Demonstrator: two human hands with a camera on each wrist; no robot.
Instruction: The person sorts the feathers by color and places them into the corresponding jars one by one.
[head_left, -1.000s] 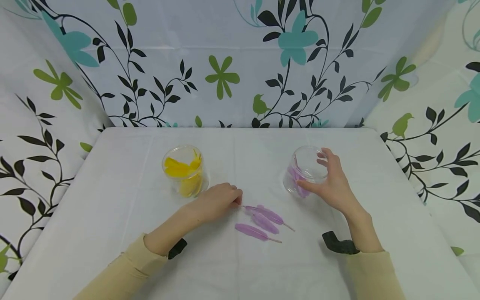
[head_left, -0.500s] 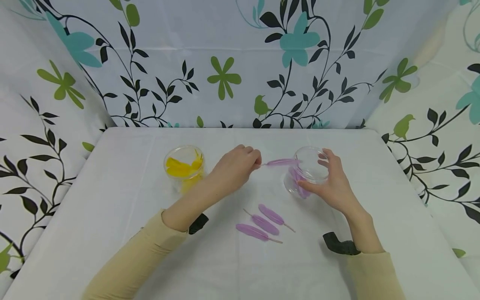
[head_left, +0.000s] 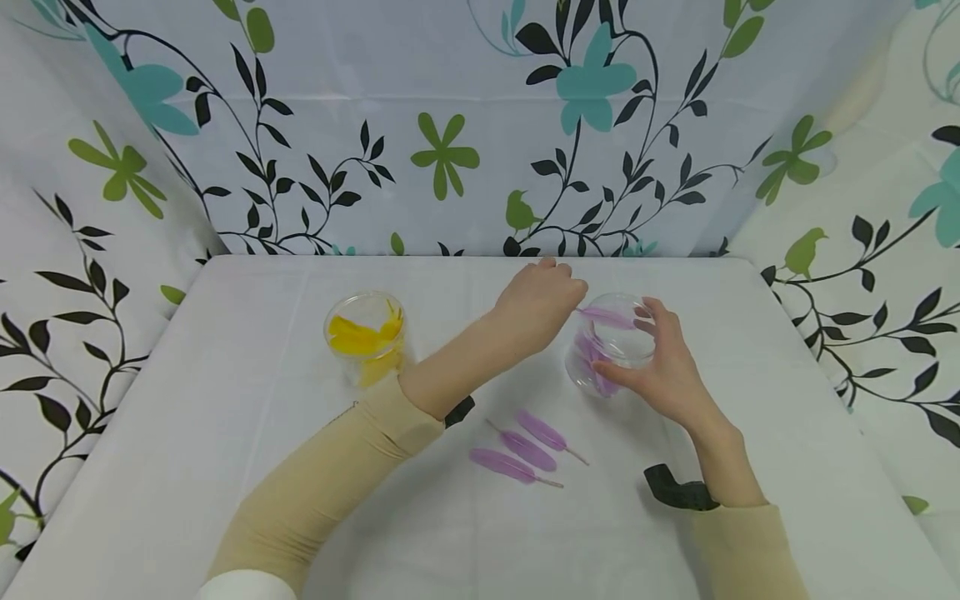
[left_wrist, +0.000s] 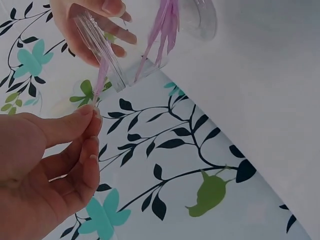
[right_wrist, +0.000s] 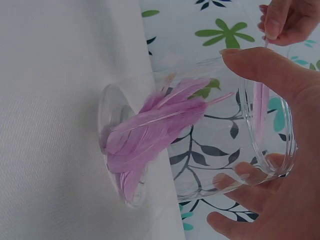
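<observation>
My left hand [head_left: 536,304] pinches the quill of a light purple feather [head_left: 607,317] between thumb and fingertips. The feather's vane lies over the mouth of a clear jar [right_wrist: 102,120]; in the right wrist view it shows at the jar's rim. My right hand [head_left: 667,367] grips this jar near the rim, thumb on the near side and fingers round the far side. Several purple feathers [right_wrist: 150,130] are inside, bunched toward the base. On the table in front of the hands lie three more purple feathers [head_left: 528,450], side by side.
A second clear jar [head_left: 327,333] with yellow feathers [head_left: 360,335] stands at the left, behind my left forearm. White cloth covers the table [head_left: 247,400]. A patterned curtain [head_left: 360,67] hangs behind its far edge and along both sides.
My left hand has picked up a purple feather from the table group and carried it up and right to the jar's mouth. My right hand has stayed on the jar.
</observation>
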